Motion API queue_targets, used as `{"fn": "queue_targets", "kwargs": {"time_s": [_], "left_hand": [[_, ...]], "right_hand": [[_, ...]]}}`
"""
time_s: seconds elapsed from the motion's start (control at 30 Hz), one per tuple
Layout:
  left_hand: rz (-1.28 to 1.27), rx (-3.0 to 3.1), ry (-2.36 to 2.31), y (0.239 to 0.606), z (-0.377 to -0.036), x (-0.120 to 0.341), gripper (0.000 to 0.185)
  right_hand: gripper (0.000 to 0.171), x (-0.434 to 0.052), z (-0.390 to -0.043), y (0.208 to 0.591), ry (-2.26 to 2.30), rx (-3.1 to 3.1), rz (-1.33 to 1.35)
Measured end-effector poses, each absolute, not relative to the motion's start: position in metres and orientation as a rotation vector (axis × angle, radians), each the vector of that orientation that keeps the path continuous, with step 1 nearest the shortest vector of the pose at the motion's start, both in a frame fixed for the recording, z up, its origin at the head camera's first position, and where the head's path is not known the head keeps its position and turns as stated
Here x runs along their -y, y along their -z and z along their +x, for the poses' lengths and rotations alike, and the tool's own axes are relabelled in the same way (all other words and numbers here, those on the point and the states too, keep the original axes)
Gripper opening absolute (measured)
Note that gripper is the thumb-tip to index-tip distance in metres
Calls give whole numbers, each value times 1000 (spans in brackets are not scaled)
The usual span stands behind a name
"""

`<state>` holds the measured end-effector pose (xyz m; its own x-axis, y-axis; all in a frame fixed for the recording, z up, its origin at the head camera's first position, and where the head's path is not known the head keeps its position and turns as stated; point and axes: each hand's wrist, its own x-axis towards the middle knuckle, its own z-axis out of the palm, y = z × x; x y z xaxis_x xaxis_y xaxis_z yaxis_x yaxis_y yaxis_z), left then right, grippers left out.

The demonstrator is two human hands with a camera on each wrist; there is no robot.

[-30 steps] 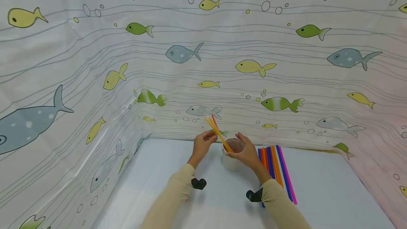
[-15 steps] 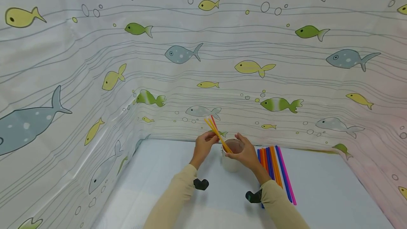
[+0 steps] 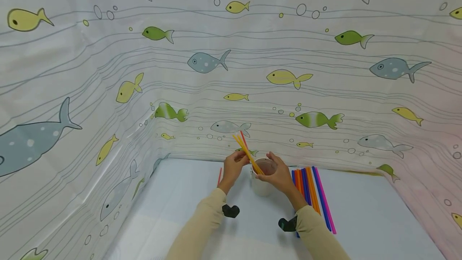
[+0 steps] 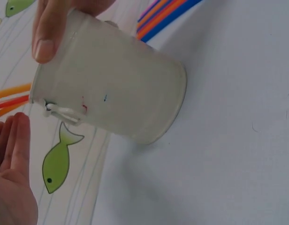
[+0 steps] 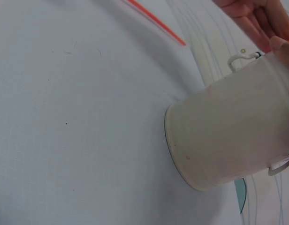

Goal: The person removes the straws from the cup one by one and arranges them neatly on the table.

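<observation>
White cylindrical plastic cup (image 3: pixel 262 183) stands upright on pale blue table (image 3: pixel 361 212), centre far. Right hand (image 3: pixel 277 173) grips cup rim. Left hand (image 3: pixel 234 165) pinches yellow and red straws (image 3: pixel 246 150) leaning from cup. Row of coloured straws (image 3: pixel 314 196) lies just right. 1 red straw (image 3: pixel 219 176) lies left.

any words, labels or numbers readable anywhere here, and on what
None can be read.
White cup: only tiny red and blue specks on its side, no letters.
Straws on the table: plain colours, no print.
Fish-patterned curtain: pictures of fish and bubbles only, no writing.
</observation>
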<state>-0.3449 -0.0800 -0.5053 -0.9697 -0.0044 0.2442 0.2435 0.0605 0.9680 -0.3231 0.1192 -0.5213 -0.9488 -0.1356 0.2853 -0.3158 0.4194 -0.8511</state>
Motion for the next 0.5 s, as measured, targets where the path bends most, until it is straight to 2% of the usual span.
{"fn": "queue_targets", "kwargs": {"time_s": [0.5], "left_hand": [[-228,2107,2061,507,-346,78,27]], "right_hand": [[103,-119,-325,521,-1540,2489,408]]}}
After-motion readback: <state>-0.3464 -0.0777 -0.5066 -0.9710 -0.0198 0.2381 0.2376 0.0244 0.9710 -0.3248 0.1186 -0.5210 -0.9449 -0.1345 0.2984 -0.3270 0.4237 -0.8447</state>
